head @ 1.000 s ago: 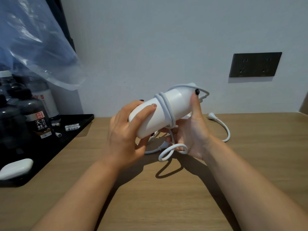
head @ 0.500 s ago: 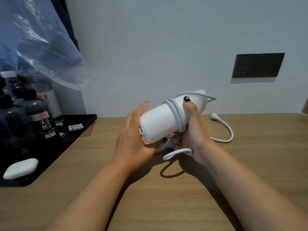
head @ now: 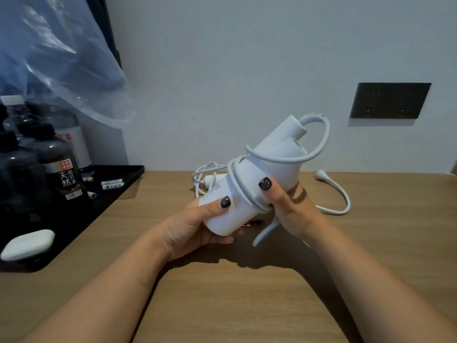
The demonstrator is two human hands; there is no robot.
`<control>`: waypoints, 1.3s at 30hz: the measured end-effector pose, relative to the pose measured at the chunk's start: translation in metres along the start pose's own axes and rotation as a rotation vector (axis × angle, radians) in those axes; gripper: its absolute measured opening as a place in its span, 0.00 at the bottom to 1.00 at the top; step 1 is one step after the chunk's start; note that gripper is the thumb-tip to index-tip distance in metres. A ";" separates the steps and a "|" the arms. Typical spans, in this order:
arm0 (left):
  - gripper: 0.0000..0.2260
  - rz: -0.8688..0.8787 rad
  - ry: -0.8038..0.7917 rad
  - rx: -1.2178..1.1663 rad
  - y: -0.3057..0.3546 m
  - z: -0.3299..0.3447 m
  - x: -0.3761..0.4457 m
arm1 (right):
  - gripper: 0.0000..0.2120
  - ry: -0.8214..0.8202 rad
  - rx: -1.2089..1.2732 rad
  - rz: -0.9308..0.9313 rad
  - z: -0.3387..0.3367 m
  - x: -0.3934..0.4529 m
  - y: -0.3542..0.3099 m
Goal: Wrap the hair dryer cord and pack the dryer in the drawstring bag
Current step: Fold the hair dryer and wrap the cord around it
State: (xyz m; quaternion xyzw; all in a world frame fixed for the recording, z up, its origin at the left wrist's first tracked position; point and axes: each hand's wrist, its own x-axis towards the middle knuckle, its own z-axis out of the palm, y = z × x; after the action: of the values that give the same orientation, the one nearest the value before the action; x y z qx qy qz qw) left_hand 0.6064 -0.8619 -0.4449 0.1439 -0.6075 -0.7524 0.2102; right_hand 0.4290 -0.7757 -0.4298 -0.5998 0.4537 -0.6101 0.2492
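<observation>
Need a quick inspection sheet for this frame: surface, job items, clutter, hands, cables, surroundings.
Surface: wooden table.
Job's things: white hair dryer held above the table; drawstring bag nothing seen.
Clutter: black tray at left with dark bottles and a white case.
Grippers: left hand grips the dryer's near end; right hand holds its middle, thumb on cord.
Cables: cord partly wrapped; plug on table.
Surroundings: wall socket, plastic bag.
</observation>
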 end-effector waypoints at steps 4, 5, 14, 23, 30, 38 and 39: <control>0.41 0.126 0.113 0.105 0.001 0.005 0.003 | 0.18 -0.001 -0.035 -0.028 -0.004 0.002 -0.001; 0.40 0.179 0.138 0.125 0.002 0.004 0.004 | 0.17 0.005 -0.041 -0.053 -0.003 0.003 -0.002; 0.32 0.395 0.486 0.423 -0.001 0.010 0.007 | 0.15 0.100 0.012 -0.067 -0.003 0.008 0.001; 0.30 0.474 0.660 0.683 -0.003 0.012 0.009 | 0.40 0.078 -0.003 0.154 -0.001 0.011 -0.001; 0.32 0.480 0.751 0.960 0.002 0.015 0.004 | 0.23 -0.040 0.068 0.240 -0.010 0.010 -0.003; 0.34 0.543 0.789 1.026 0.001 0.010 0.006 | 0.25 -0.206 -0.014 0.341 -0.013 0.007 -0.012; 0.34 0.572 0.795 1.058 0.001 0.006 0.005 | 0.24 -0.270 -0.089 0.363 -0.014 0.006 -0.014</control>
State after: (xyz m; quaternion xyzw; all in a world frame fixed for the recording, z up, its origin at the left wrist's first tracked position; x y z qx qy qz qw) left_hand 0.5991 -0.8599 -0.4426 0.3247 -0.7820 -0.1637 0.5062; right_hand 0.4177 -0.7707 -0.4132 -0.5949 0.5433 -0.4487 0.3868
